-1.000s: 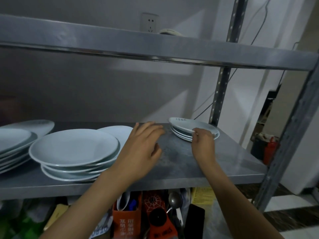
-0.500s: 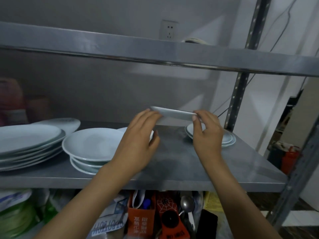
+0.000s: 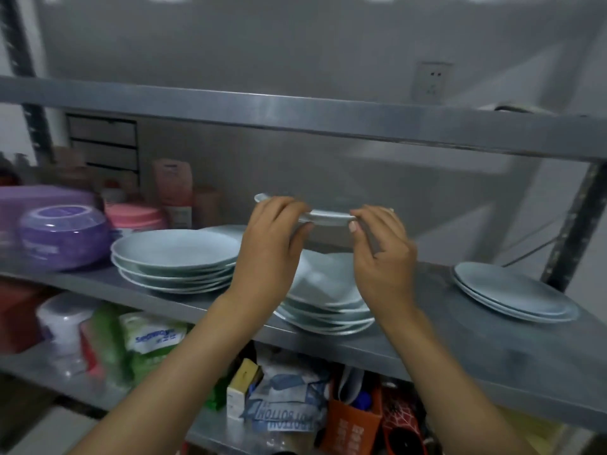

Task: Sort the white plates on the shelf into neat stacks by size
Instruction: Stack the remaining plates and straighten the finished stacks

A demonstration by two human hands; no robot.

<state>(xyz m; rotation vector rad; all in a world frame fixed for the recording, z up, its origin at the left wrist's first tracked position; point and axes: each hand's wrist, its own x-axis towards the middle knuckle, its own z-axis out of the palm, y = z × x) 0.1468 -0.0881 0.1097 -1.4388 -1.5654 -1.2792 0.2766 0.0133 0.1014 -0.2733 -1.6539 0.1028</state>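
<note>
A small white plate (image 3: pixel 328 217) is held level in the air above the middle shelf (image 3: pixel 476 349). My left hand (image 3: pixel 272 247) grips its left rim and my right hand (image 3: pixel 382 254) pinches its right rim. Directly below sits a middle stack of white plates (image 3: pixel 328 300), partly hidden by my hands. A stack of larger white plates (image 3: pixel 174 257) stands to the left. Two small plates (image 3: pixel 512 292) lie stacked at the right end of the shelf.
A purple tub (image 3: pixel 62 236), a pink jar (image 3: pixel 134 216) and bottles crowd the shelf's left end. An upper shelf (image 3: pixel 295 116) runs close overhead. Packets and an orange holder (image 3: pixel 354 425) fill the lower shelf. A steel upright (image 3: pixel 578 221) stands at the right.
Both hands lifted one small plate off the right-hand stack and carried it left, over the middle stack. The view swung left, bringing the tubs and jars into sight.
</note>
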